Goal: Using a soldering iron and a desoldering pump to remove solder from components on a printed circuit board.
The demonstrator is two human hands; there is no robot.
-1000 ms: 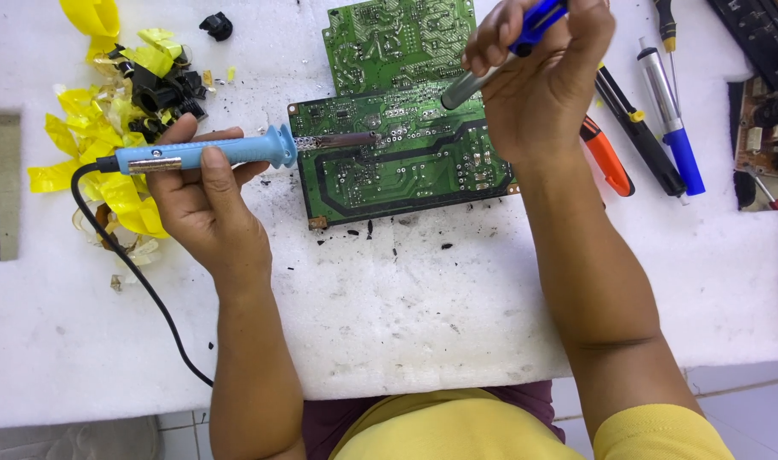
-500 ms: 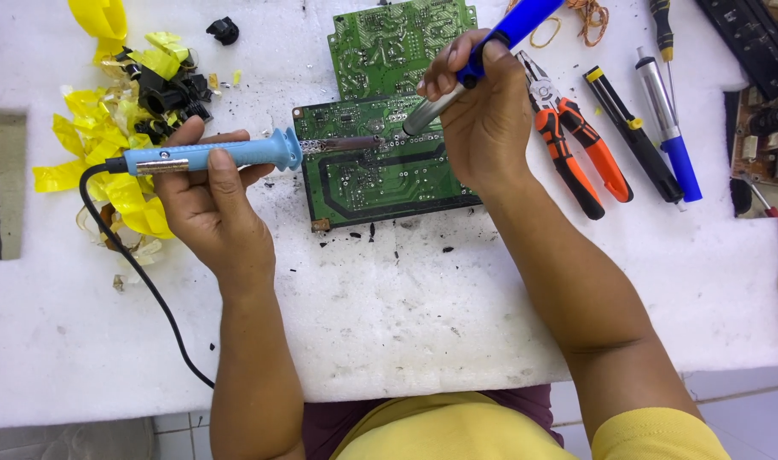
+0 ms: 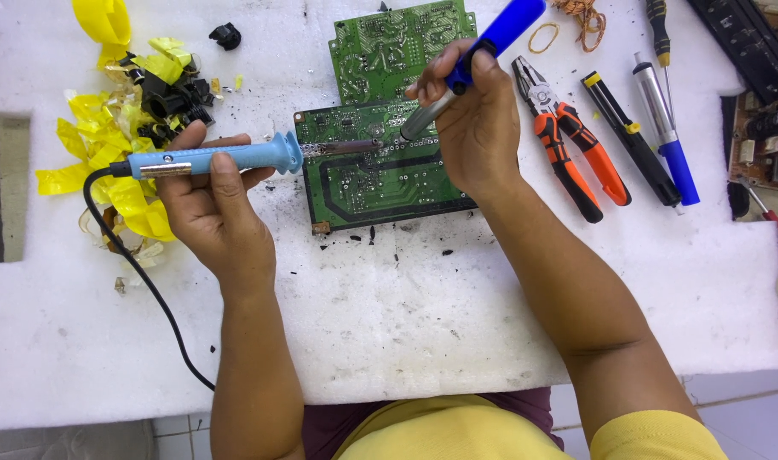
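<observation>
My left hand grips a light-blue soldering iron by its handle; its metal tip lies over the near green circuit board. My right hand holds a blue-handled desoldering pump tilted, its silver nozzle touching the board close to the iron's tip. A second green circuit board lies just behind the first. A black cord runs from the iron toward the table's near edge.
White foam sheet covers the table. Yellow tape scraps and black parts pile at left. Orange pliers, a black-yellow tool, a blue pump and a screwdriver lie at right. More electronics sit at the far right edge.
My right hand has moved left and down with the blue pump, bringing its nozzle onto the near board beside the iron's tip. The left hand has stayed in place.
</observation>
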